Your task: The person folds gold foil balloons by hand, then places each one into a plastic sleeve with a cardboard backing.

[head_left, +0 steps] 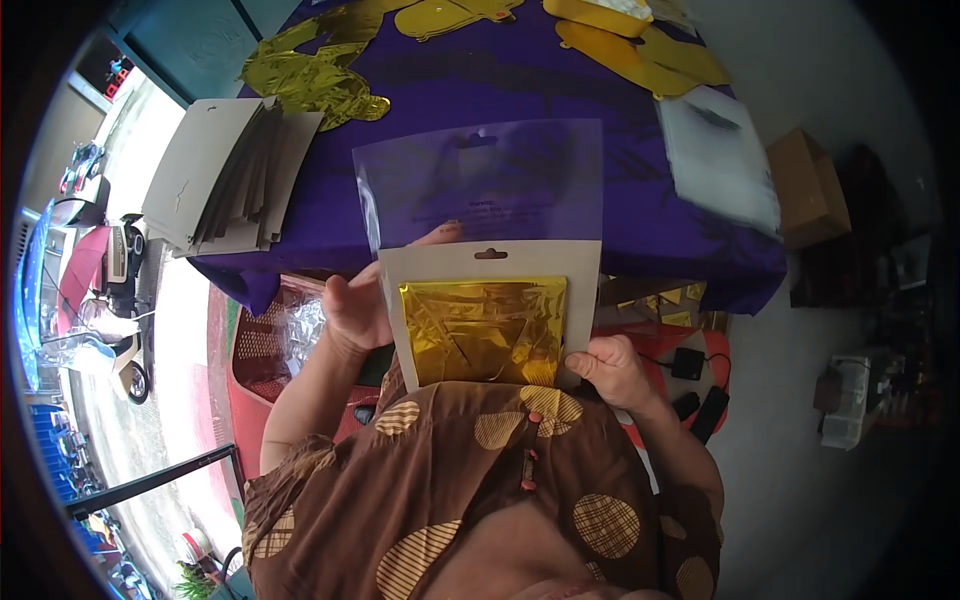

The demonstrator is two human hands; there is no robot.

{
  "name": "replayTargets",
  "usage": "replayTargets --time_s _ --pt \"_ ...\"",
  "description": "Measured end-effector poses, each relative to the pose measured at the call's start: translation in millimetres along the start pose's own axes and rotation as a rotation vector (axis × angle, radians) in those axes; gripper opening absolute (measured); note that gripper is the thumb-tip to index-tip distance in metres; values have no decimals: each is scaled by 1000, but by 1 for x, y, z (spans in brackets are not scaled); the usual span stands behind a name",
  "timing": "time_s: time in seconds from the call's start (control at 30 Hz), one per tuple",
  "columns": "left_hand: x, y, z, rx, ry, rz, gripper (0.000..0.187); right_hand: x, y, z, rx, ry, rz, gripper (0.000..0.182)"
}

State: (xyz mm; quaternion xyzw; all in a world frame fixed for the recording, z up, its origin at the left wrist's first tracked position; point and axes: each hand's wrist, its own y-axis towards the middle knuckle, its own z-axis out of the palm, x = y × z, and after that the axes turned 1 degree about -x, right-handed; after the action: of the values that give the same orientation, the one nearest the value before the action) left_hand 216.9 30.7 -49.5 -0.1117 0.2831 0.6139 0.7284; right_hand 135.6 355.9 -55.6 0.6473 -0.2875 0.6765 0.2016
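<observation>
A clear plastic bag with a hang hole at its top stands upright against my front. In its lower part sit a white card with its own hang hole and a folded gold foil packet. My right hand pinches the bag's lower right edge, thumb in front. My left hand is at the bag's left side, thumb raised and apart, fingers stretched out behind the bag. Some of the left fingers are hidden by the card.
A purple-covered table is ahead. It bears a stack of white cards, gold foil pieces, a yellow tray and a pile of clear bags. A red basket stands below; a cardboard box is at right.
</observation>
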Motion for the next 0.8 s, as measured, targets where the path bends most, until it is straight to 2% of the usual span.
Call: replayTargets --time_s 0.03,0.07,0.17,0.27,0.37,0.43,0.47,0.5,0.53,0.6,0.67,0.77,0.8 --pt "3 6 6 -20 -6 -19 123 -5 2 -1 4 -3 -8 33" --pt "7 9 6 -77 -14 -38 142 -7 2 -2 5 -7 -2 34" --pt "14 2 -1 -92 -162 -36 128 -9 1 -4 6 -8 16 38" --pt "30 -11 -27 57 -264 69 108 -10 -1 -4 10 -5 33 38" --pt "33 -13 -34 82 -239 105 89 1 -2 -11 63 -83 84 35" --pt "35 -16 -33 -27 -209 67 84 33 2 -25 150 -192 145 32" --pt "36 -17 -32 -82 -195 46 82 37 7 -34 109 -226 55 26" --pt "34 -15 -28 -85 -194 29 79 37 11 -35 46 32 -14 24" --pt "31 -12 -22 -85 -192 9 76 45 21 -22 -133 25 -139 23" --pt "30 -8 -14 -92 -197 -13 75 54 33 -9 -279 20 -244 25" --pt "30 -8 -10 -110 -204 -9 77 55 36 -9 -199 30 -210 26" --pt "32 -23 -5 -151 -153 -83 79 44 35 -11 -218 28 -113 25" --pt "26 -29 2 -184 47 -135 76 49 37 -5 -279 60 -190 23"
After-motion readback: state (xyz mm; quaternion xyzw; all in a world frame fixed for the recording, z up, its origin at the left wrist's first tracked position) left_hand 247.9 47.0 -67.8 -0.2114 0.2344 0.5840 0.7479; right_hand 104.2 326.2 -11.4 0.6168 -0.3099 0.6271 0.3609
